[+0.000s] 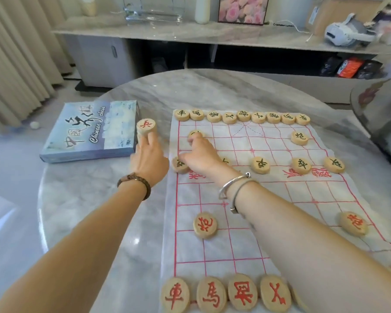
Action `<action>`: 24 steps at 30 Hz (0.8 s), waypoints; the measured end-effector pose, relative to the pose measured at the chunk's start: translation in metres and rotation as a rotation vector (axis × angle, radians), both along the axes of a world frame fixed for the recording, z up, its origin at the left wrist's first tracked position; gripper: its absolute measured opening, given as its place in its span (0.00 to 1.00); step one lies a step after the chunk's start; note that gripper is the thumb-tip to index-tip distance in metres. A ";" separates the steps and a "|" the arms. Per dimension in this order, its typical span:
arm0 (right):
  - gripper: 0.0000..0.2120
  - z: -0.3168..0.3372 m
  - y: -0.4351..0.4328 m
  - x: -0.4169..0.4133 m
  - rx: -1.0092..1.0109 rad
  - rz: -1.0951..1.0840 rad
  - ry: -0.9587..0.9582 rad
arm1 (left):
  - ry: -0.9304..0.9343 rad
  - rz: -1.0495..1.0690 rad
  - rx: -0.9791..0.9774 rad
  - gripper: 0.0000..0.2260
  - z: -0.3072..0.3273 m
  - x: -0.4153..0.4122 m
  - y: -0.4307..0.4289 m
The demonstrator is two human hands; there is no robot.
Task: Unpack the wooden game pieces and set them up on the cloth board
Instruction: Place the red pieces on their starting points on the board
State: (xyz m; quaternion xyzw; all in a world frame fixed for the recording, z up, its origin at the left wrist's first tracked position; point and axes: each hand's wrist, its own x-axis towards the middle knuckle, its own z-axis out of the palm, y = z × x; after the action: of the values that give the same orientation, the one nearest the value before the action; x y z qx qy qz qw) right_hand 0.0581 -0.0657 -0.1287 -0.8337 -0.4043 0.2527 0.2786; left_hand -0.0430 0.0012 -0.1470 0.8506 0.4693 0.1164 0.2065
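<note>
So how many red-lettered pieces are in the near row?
4 pieces along the cloth board's near edge, left to right: first, second, third, fourth. The right forearm may hide more.

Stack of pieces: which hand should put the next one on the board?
Probably the right hand: it reaches over the cloth board, holding a piece. The left hand grips the stack, off the board.

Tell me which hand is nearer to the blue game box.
Left. The left hand is just off the right edge of the blue game box, gripping a stack of pieces. The right hand is farther right, over the cloth board, holding a piece.
</note>
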 end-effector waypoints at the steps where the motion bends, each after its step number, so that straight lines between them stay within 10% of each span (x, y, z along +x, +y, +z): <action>1: 0.26 -0.001 0.016 -0.006 0.001 0.022 0.007 | -0.060 0.035 0.061 0.22 -0.001 -0.003 0.012; 10: 0.39 -0.028 0.099 -0.017 -0.011 0.040 -0.014 | 0.042 -0.057 0.079 0.38 0.005 0.000 0.076; 24: 0.23 -0.027 0.093 -0.014 -0.042 0.065 -0.145 | 0.037 -0.159 -0.004 0.31 0.012 -0.002 0.072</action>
State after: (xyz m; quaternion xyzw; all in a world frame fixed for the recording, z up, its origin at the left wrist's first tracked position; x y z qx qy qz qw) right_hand 0.0445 0.0275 -0.1558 -0.8420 -0.4448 0.2090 0.2226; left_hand -0.0450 0.0727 -0.1354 0.8867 0.4043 0.0829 0.2084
